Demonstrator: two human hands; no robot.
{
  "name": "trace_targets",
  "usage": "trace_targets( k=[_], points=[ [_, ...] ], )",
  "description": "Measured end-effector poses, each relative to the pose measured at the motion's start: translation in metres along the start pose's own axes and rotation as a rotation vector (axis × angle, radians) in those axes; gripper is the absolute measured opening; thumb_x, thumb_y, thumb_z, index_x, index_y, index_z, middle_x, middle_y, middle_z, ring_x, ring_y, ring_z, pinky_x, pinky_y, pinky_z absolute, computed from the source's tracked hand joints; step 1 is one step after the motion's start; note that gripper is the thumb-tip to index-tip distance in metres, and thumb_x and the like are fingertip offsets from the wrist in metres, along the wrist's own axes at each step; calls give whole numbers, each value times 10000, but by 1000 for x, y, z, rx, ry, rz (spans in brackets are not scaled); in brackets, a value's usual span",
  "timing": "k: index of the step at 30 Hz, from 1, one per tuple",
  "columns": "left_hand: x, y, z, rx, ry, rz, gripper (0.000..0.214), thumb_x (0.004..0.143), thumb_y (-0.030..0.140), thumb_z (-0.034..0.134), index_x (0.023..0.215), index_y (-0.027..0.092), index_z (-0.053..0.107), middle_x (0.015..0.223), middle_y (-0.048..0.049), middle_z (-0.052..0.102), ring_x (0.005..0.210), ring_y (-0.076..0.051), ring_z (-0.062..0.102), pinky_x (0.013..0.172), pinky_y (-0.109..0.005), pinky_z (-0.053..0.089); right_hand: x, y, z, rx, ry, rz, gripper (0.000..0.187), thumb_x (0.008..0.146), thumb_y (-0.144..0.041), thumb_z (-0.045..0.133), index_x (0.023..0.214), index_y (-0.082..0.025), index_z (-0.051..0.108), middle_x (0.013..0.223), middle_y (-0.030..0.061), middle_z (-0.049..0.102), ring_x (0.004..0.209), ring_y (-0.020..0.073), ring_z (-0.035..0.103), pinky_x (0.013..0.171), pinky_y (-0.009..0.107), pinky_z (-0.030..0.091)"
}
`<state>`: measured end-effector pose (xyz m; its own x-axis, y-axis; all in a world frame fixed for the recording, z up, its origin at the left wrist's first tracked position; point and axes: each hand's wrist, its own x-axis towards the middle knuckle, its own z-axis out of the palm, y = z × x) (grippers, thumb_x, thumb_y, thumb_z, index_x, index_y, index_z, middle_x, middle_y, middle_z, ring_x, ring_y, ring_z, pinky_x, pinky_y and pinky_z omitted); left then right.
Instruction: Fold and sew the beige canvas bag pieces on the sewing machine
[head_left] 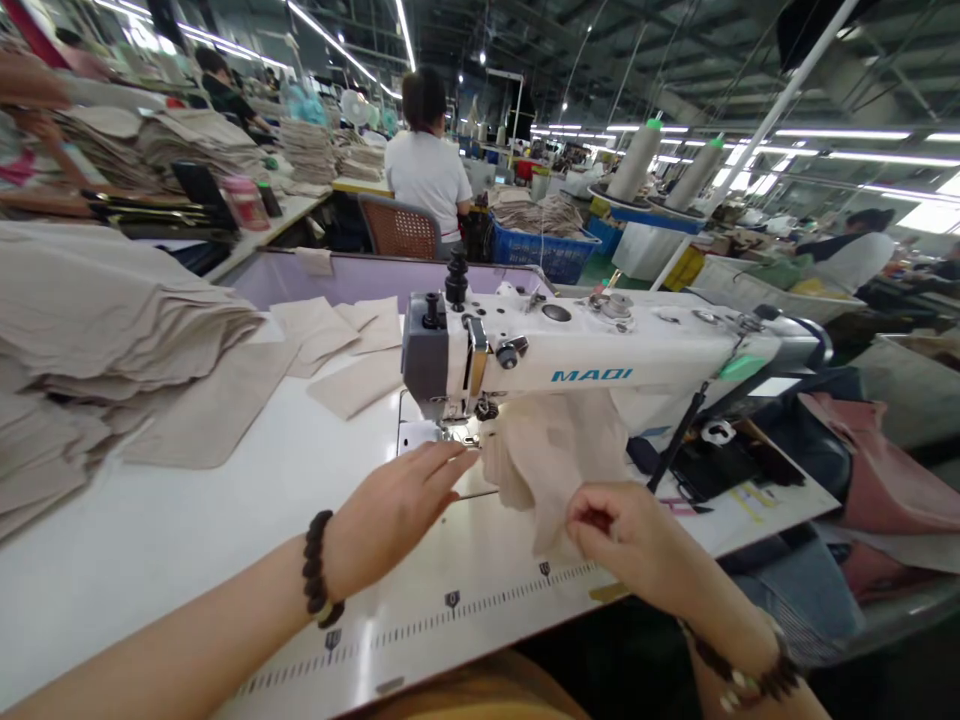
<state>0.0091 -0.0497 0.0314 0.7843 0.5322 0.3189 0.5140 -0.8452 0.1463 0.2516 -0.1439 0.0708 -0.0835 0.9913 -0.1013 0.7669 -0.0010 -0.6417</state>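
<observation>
A white sewing machine (600, 350) stands across the table. Under its arm hangs a beige fabric piece (551, 450), bunched and folded, reaching down onto the machine bed. My right hand (626, 535) pinches the lower right edge of this fabric between thumb and fingers. Just in front of the needle area, my left hand (401, 515) lies flat with its fingers stretched out, the tips close to the fabric's left edge. Whether those fingertips touch the cloth I cannot tell. The needle itself is mostly hidden behind the presser parts.
At the left lies a tall pile of beige cut pieces (97, 320), with several loose fabric pieces (322, 335) behind the needle. A ruler strip (480, 600) runs along the front edge. Thread cones (636, 160) stand behind the machine. A person (427, 165) sits ahead by a blue crate (544, 250).
</observation>
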Motion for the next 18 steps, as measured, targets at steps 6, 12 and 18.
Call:
trace_targets(
  k=[6,12,18],
  points=[
    [-3,47,8,-290,-193,314,240,864,86,392,955,169,597,1050,-81,631,993,-178,576,910,-316,453,-17,-31,39,79,-300,-205,108,691,-85,527,670,-174,586,629,-43,578,574,78,521,529,153,354],
    [-53,13,-17,-581,-329,-48,322,828,88,370,954,218,636,1057,-38,649,921,-144,617,824,-207,475,-19,-4,32,171,-284,-231,370,724,-60,463,1032,-217,596,1017,26,636,966,153,571,881,260,412],
    [-104,-10,-32,-683,-198,-647,305,896,359,363,1074,300,604,1044,17,658,906,-193,601,832,-304,473,-16,15,45,353,-524,-241,666,708,-128,607,1313,-291,381,1274,26,515,1149,187,488,976,321,371]
  ],
)
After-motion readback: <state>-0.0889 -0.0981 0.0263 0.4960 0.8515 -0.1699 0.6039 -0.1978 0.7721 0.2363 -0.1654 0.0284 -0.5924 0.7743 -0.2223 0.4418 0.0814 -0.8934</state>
